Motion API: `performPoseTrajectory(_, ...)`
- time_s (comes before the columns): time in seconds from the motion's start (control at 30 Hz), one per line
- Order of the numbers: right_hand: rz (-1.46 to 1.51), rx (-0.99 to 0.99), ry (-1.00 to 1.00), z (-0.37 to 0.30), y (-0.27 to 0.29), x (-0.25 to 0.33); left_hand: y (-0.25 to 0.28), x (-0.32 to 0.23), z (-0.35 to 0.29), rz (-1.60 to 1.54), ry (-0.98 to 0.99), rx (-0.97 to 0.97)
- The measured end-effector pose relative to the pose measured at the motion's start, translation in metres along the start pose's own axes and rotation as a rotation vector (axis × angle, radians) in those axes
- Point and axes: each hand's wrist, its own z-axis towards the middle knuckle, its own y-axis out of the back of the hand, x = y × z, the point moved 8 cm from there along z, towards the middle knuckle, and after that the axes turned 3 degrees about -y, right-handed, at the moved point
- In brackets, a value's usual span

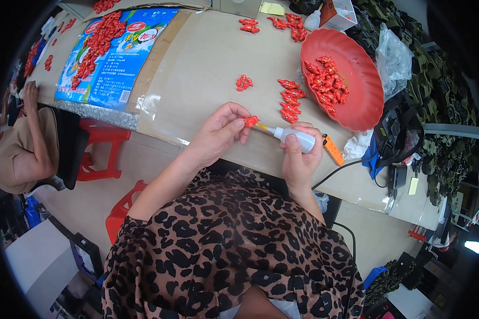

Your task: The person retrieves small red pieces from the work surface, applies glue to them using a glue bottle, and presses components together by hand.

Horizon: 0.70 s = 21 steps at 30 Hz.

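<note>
Between the fingertips of my left hand (221, 130) is a small red figurine (251, 121), held over the table's front edge. My right hand (303, 159) grips a white squeeze bottle (298, 139) with a thin yellowish nozzle. The nozzle tip points left and meets or almost meets the figurine; I cannot tell which. Just beyond my hands lies a small cluster of red figurines (244, 82), and a column of more (290, 101) runs beside the dish. A large red scalloped dish (364, 103) at the right holds a heap of the same pieces (327, 82).
An orange tool (332, 150) and crumpled white tissue (356, 144) lie right of my right hand. Blue printed cardboard (112, 69) bears a red heap at the left. A clear plastic bag (394, 61) sits beyond the dish. Another person (29, 143) sits at the far left by a red stool (104, 146).
</note>
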Motion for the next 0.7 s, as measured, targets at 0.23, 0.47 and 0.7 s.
performPoseTrajectory(0.23,-0.015,0.010,-0.027,-0.0022,-0.0002,-0.0035,0.0011,-0.0008,-0.0006,-0.032,-0.004,0.004)
performPoseTrajectory(0.47,-0.018,0.021,-0.019,-0.0020,-0.0016,-0.0031,0.0004,-0.0013,-0.0007,-0.049,-0.008,0.008)
performPoseTrajectory(0.7,0.022,0.000,-0.026,-0.0015,-0.0009,-0.0034,0.0014,-0.0011,-0.0012,-0.017,0.012,0.000)
